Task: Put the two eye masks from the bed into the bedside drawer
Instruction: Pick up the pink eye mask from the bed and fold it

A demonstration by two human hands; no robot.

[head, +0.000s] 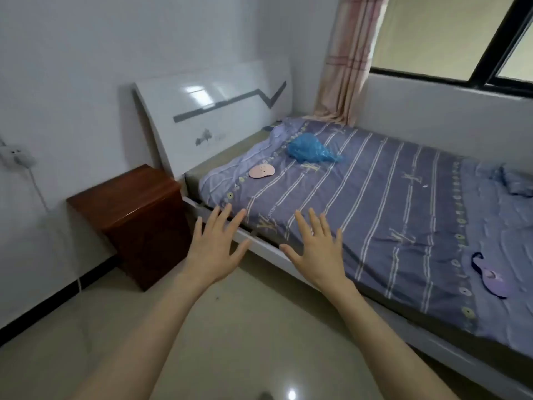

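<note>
A pink eye mask [261,171] lies on the purple striped sheet of the bed [375,197], near the head end. A purple eye mask [491,277] with a dark strap lies on the sheet at the right, close to the bed's near edge. The dark red wooden bedside cabinet [135,215] stands left of the bed against the wall; its drawer front faces away and cannot be seen. My left hand [215,246] and my right hand [317,249] are stretched out over the bed's near edge, palms down, fingers spread, holding nothing.
A crumpled blue plastic bag [313,150] lies on the sheet beyond the pink mask. A white headboard [213,111] leans on the wall. A curtain [349,53] and a window [461,39] are at the back right. A wall socket with a cable [17,160] is at the left. The floor [230,327] is glossy tile.
</note>
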